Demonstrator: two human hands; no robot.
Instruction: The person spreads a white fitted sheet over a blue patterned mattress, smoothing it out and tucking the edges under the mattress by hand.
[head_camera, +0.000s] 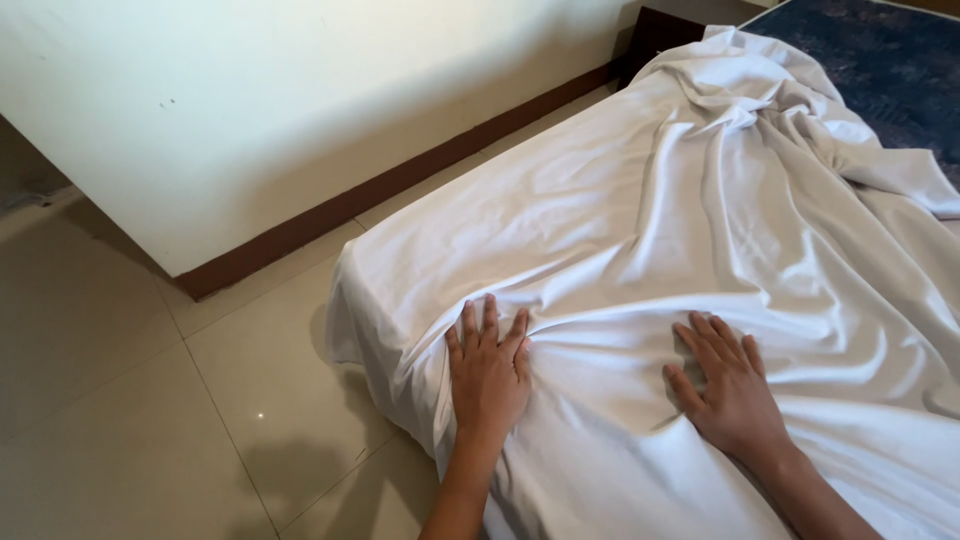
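Head view, looking down at bed corner. Left hand (488, 372) flat on white sheet (640, 230), palm down, fingers (490, 318) spread and straight, gripping nothing; placed close to near corner of bed, where cloth hung over edge toward floor. Right hand (728, 385) likewise flat on sheet, well apart from left, fingers (712, 335) extended and slightly fanned, nothing pinched or held. Both palms pressed onto fabric rather than closed around it: likely pinning and smoothing cloth against surface beneath.

Sheet draped loosely over mattress, heavily creased; long folds ran from far end down toward hands, converging between them. Judged slack, not tucked, since folds bunched at far end and near corner hung free.

At far right, patch of dark blue patterned mattress (890, 70) left uncovered, sheet edge lying across it. Cream wall (300, 110) with dark brown skirting (400, 180) close along left side of bed, narrow strip of beige floor tiles (130, 400) between. Dark headboard corner (665, 30) barely visible at top. Shadow of forearm on tiles under left wrist.
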